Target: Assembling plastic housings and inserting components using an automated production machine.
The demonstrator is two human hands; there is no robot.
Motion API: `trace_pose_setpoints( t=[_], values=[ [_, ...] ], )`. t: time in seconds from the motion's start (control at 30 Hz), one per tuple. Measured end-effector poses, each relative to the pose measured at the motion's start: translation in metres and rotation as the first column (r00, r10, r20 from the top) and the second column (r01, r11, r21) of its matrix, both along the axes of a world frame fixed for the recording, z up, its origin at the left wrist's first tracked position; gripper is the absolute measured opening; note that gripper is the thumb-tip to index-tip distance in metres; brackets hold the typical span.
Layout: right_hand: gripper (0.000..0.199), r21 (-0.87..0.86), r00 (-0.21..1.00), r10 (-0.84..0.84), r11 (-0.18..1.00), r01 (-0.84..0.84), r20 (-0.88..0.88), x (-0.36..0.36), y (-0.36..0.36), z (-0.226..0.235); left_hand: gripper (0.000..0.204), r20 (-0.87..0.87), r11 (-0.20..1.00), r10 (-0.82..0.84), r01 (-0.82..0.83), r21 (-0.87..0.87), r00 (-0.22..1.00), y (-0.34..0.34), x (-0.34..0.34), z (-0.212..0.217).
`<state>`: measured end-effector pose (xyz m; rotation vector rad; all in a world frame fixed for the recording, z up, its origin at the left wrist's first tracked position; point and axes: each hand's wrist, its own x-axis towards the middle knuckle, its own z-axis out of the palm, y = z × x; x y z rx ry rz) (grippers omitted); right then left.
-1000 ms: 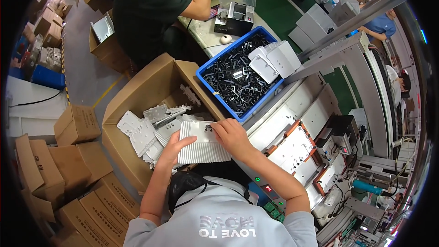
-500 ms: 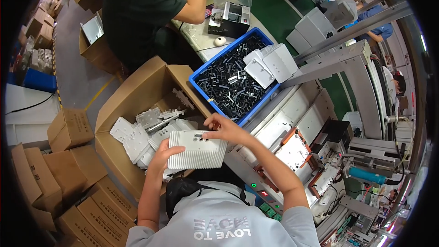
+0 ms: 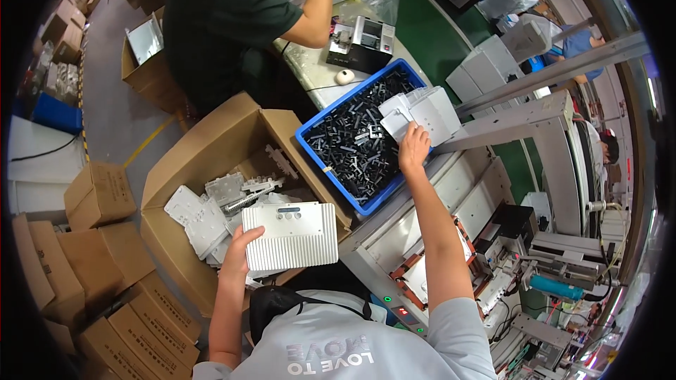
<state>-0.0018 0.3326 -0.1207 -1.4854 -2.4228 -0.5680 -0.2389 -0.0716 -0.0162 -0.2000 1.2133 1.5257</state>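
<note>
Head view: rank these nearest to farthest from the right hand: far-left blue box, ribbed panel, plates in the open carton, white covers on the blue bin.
1. White covers: at the right hand, on the bin.
2. Ribbed panel: to its left, in the left hand.
3. Plates: farther left, inside the carton.
4. Blue box: far left.

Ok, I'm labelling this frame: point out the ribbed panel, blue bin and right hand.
Ribbed panel (image 3: pixel 291 245), head view, ribbed face.
Blue bin (image 3: pixel 363 208), head view, near corner.
Right hand (image 3: pixel 414 148), head view, its back.
</note>
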Motion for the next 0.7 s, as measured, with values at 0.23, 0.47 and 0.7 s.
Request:
trace_pose_setpoints(
  t=[0.23, 0.47, 0.7],
  values=[
    [0.014, -0.225, 0.996, 0.044, 0.972, -0.06, -0.078, 0.005, 0.007, 0.042, 0.046, 0.059, 1.0, -0.026, 0.027, -0.011, 0.998, 0.006, 0.002, -0.008],
    [0.022, -0.259, 0.704, 0.331, 0.765, -0.59, -0.628, -0.014, -0.115, 0.184, 0.048, 0.088, 0.99, -0.143, 0.143, 0.007, 0.986, 0.022, 0.012, 0.008],
    [0.035, -0.052, 0.573, 0.618, 0.654, -0.754, -0.538, 0.017, -0.239, 0.192, 0.056, 0.062, 0.921, -0.339, 0.318, 0.224, 0.939, 0.047, 0.047, 0.025]
  ],
)
